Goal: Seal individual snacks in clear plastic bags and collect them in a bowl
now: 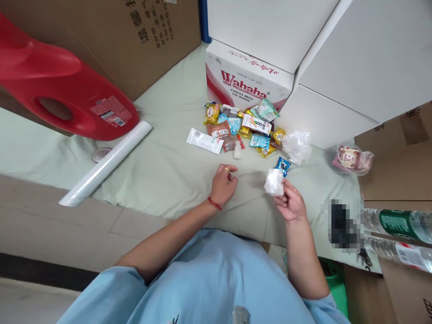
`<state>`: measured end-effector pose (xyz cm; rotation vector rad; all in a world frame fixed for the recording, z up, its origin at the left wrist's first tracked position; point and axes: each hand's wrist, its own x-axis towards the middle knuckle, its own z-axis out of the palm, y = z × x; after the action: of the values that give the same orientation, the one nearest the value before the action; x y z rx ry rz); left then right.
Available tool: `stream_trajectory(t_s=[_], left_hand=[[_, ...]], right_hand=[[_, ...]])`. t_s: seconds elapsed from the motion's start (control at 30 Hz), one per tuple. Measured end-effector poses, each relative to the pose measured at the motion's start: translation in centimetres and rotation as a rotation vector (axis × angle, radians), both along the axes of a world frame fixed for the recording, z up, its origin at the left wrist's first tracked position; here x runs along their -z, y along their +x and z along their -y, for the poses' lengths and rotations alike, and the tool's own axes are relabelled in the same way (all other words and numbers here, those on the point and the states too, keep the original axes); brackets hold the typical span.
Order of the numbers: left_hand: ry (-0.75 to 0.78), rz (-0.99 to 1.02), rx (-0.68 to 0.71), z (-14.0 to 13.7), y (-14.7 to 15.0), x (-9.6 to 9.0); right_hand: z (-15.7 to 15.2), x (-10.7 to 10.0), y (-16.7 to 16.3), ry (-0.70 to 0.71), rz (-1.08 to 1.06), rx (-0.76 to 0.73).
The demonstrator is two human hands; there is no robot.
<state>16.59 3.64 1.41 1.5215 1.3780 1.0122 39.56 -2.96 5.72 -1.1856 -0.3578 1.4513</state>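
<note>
My right hand [292, 200] pinches a crumpled white plastic bag [274, 182] between thumb and fingers, held above the pale green cloth. Just behind it a small blue packet [282, 166] lies on the cloth. My left hand [224, 182], with a ring and a red bracelet, is over the cloth with loosely bent fingers, thumb and forefinger slightly apart and nothing visible in it. Beyond both hands is a pile of wrapped snacks, among them a brown packet [219, 130], a white packet [256, 124] and a silver-white sachet [204, 141]. Clear crumpled plastic [297, 146] lies at the pile's right.
A Wahaha carton [248, 81] stands behind the snacks, beside large white boxes [340, 72]. At left are a red jug [77, 94] and a white roll [108, 164]. A bagged snack [351, 159] and water bottles [398, 225] lie at right.
</note>
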Motion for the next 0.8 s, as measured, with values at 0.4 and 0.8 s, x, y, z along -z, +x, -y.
stream_trajectory(t_s=[0.4, 0.8], left_hand=[[0.251, -0.670, 0.008, -6.4, 0.7, 1.4], [-0.449, 0.487, -0.017, -1.5, 1.8, -1.6]], right_hand=[[-0.9, 1.8, 3.2, 0.120, 0.667, 0.318], [4.4, 3.0, -0.3, 0.179, 0.827, -0.077]])
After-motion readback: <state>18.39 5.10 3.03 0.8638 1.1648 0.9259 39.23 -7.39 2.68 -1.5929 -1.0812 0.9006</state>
